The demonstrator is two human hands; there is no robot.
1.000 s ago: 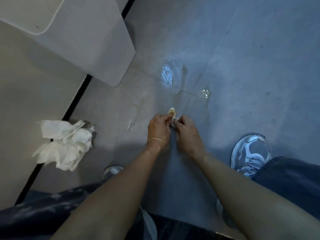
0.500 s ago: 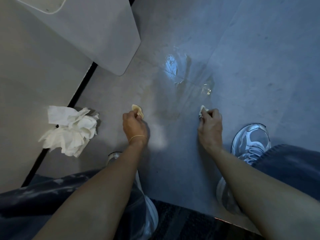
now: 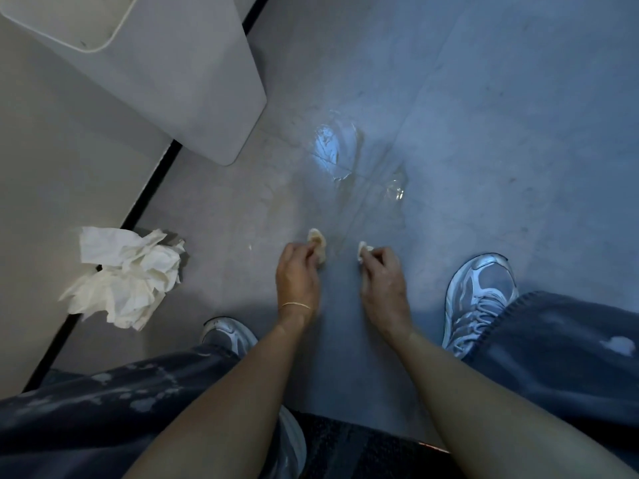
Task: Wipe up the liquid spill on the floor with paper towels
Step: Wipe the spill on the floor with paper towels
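Both hands — left hand [image 3: 296, 274], right hand [image 3: 382, 276] — pinch small towel scraps [image 3: 317, 240] at frame centre; the spill [image 3: 337, 152] glistens just above them, nearer the right.

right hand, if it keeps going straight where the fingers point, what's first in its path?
Probably the small puddle: the right hand, pinching a small wad of paper towel, points up the floor toward it, with only streaked wet floor between. The larger puddle lies left of that line.
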